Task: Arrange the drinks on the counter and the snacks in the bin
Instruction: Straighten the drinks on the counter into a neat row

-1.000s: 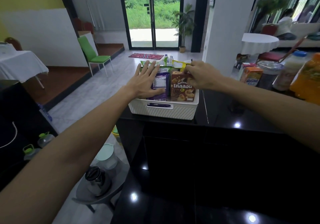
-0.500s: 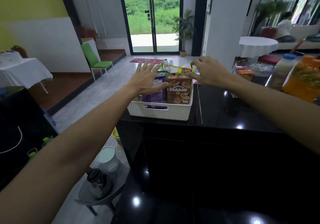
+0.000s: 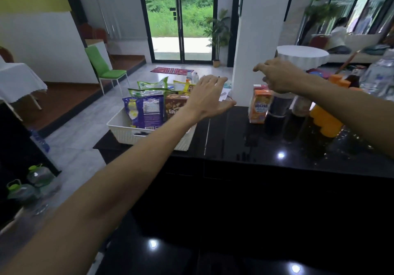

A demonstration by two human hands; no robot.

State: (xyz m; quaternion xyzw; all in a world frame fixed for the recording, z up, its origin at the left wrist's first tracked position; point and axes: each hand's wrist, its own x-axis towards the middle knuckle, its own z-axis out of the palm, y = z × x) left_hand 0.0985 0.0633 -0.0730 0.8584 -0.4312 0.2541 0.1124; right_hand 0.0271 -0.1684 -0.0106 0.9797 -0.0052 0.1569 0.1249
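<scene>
A white woven bin (image 3: 125, 133) stands at the left end of the black counter (image 3: 234, 142). It holds a purple snack bag (image 3: 144, 111), green bags (image 3: 152, 85), a yellow pack (image 3: 181, 86) and a brown biscuit box (image 3: 173, 106). My left hand (image 3: 207, 98) hovers flat over the bin's right side, fingers straight, holding nothing. My right hand (image 3: 277, 75) hangs in the air above an orange drink carton (image 3: 259, 106), fingers loosely curled and empty. To the right stand a dark bottle (image 3: 277, 108), an orange juice bottle (image 3: 326, 121) and a clear water bottle (image 3: 379, 76).
A white pillar (image 3: 255, 40) rises just behind the counter. Left of the counter, on the floor, sit clear jugs with green caps (image 3: 38, 174). A green chair (image 3: 104, 70) and a cloth-covered table (image 3: 19, 80) stand farther off. A person sits at the far right.
Both hands left the bin's contents. My right hand let go of the yellow pack and swung right over the drinks. My left hand lifted off the purple bag and moved right. The view turned right.
</scene>
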